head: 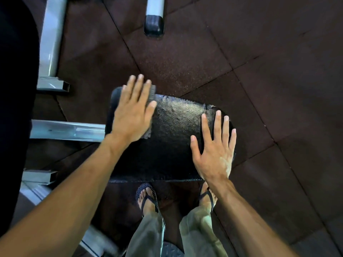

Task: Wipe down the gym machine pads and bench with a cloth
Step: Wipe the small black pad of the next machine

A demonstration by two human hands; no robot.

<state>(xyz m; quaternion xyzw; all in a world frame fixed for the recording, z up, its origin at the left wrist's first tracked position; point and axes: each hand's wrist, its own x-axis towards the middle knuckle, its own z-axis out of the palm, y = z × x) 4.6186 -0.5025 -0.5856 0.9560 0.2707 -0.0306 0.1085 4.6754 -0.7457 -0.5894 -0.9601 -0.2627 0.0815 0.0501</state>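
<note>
The view looks straight down on a black seat pad [172, 138] of a gym machine. Its surface is worn and cracked, and it shines a little near the far edge. The left hand [132, 115] lies flat on the far left corner of the pad, fingers spread and stretched out, and it presses a grey cloth [151, 93] under the palm. Only a strip of the cloth shows beside the fingers and below the palm; the hand is not closed around it, it just holds it down against the pad. The right hand [216, 151] rests open on the right side of the pad, palm down, fingers apart, and it holds nothing.

A grey metal bar [68, 129] of the frame meets the pad from the left. Another grey post [52, 41] stands further away on the left, and a tube with a black rubber cap [154, 25] touches the floor at the top. The floor [269, 71] is made of dark reddish rubber tiles. Just below the near edge of the pad two feet in dark flip-flops [146, 197] stand, with olive trouser legs [198, 230] above them
</note>
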